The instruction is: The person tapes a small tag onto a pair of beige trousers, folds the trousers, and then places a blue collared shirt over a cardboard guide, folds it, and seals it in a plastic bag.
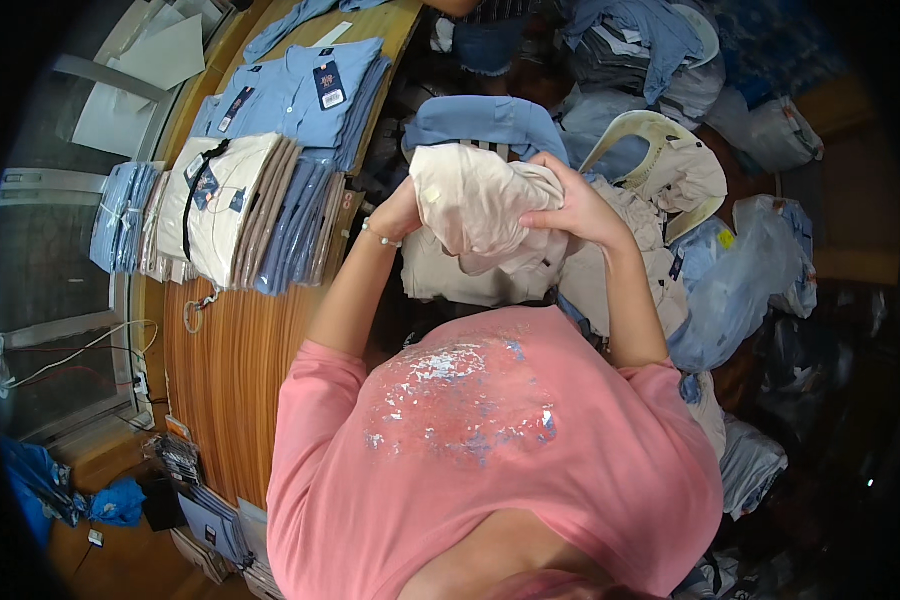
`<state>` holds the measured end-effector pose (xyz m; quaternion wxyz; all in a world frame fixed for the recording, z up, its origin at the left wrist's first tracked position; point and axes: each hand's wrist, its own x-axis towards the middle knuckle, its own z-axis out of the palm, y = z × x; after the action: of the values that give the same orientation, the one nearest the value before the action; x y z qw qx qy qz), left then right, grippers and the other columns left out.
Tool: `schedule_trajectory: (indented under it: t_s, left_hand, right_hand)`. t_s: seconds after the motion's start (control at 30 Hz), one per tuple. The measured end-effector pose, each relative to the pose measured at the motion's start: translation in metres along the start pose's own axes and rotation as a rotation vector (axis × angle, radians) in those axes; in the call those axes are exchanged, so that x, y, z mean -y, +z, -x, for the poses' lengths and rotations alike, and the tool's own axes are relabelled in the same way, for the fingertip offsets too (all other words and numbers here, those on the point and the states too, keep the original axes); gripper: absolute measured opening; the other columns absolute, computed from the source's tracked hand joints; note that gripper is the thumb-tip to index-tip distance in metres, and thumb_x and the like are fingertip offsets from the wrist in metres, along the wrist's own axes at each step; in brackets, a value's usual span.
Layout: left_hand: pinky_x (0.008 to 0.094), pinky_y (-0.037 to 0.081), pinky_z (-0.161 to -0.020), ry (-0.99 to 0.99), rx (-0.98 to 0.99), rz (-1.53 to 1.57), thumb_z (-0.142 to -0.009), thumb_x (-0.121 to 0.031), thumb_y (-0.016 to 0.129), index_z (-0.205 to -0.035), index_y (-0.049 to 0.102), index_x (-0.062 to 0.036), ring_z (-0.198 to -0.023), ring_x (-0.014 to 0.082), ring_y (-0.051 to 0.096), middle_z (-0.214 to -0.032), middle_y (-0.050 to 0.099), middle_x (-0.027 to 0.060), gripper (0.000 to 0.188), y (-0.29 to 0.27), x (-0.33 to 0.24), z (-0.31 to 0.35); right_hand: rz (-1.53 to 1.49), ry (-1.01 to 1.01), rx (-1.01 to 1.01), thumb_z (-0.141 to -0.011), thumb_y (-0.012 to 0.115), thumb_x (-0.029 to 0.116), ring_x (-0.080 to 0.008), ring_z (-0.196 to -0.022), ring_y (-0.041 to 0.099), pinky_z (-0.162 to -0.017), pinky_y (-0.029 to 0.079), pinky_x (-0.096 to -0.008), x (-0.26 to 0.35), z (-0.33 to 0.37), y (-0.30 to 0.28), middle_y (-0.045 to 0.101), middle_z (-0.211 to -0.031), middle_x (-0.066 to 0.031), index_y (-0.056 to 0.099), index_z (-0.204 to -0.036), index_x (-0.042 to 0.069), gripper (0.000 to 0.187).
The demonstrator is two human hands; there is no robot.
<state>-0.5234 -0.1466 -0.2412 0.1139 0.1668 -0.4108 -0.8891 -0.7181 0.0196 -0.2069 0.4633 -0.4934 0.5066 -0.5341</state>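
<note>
A crumpled beige garment [485, 205] is bunched up between my two hands in front of my chest. My left hand [400, 212], with a beaded bracelet at the wrist, grips its left edge, and most of those fingers are hidden behind the cloth. On the other side my right hand [578, 208] is closed on the garment, its thumb lying across the front. Just below the held cloth is more beige fabric [460, 275], and a folded blue garment [485, 118] shows right behind it.
A wooden table [235, 370] on the left carries stacks of folded blue shirts [295, 100] and bagged beige shirts [225, 205]. On the right lie a heap of beige clothes [635, 270], a cream collar-shaped piece [665, 160] and clear plastic bags [745, 290]. Cables [80, 345] hang at the far left.
</note>
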Motion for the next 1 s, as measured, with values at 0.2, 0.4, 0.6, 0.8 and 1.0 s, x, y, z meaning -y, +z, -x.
schedule_trajectory:
  t_s: [0.2,0.4,0.6,0.8,1.0]
  left_hand:
    - [0.0274,0.044,-0.088,0.025,0.106,-0.316,-0.092,-0.020,0.051,-0.113,0.053,-0.0028,-0.098,0.0109,0.055,-0.106,0.058,0.0036,0.027,0.007,-0.003,-0.039]
    - [0.0290,0.035,-0.096,-0.050,-0.079,-0.641,-0.089,-0.028,0.057,-0.122,0.049,-0.0077,-0.109,0.0138,0.051,-0.118,0.056,0.0039,0.039,-0.020,0.011,-0.033]
    - [0.0300,0.035,-0.085,-0.399,-0.269,-0.640,-0.090,-0.040,0.051,-0.120,0.052,-0.0127,-0.103,0.0115,0.053,-0.111,0.059,-0.0009,0.040,-0.088,0.082,-0.009]
    - [0.0407,0.035,-0.090,-0.549,-0.382,-0.690,-0.089,-0.044,0.053,-0.122,0.050,-0.0136,-0.109,0.0197,0.051,-0.119,0.056,0.0024,0.045,-0.133,0.150,0.010]
    - [0.0355,0.041,-0.083,-0.643,-0.472,-0.664,-0.089,-0.038,0.054,-0.120,0.051,-0.0098,-0.102,0.0187,0.056,-0.114,0.058,0.0056,0.042,-0.151,0.170,0.029]
  right_hand:
    - [0.046,0.330,0.232,-0.078,0.071,0.023,-0.0121,-0.090,0.057,-0.082,0.043,-0.0252,-0.012,-0.004,-0.032,0.064,-0.101,-0.0066,0.060,-0.110,-0.001,0.042]
    - [-0.150,0.368,0.001,-0.078,0.070,0.014,-0.0105,-0.092,0.057,-0.083,0.044,-0.0240,-0.008,0.025,-0.079,0.064,-0.103,-0.0051,0.059,-0.112,-0.002,0.039]
    - [-0.126,0.327,-0.211,-0.078,0.070,0.012,-0.0108,-0.093,0.058,-0.083,0.044,-0.0242,-0.003,0.050,-0.134,0.064,-0.102,-0.0055,0.058,-0.111,-0.004,0.039]
    - [0.028,0.316,-0.365,-0.079,0.071,0.013,-0.0104,-0.093,0.059,-0.082,0.046,-0.0240,0.014,0.067,-0.219,0.063,-0.104,-0.0042,0.057,-0.113,-0.002,0.040]
    - [0.266,0.300,-0.530,-0.079,0.070,0.017,-0.0112,-0.093,0.059,-0.084,0.045,-0.0258,0.019,0.051,-0.368,0.063,-0.107,-0.0045,0.059,-0.113,0.000,0.039]
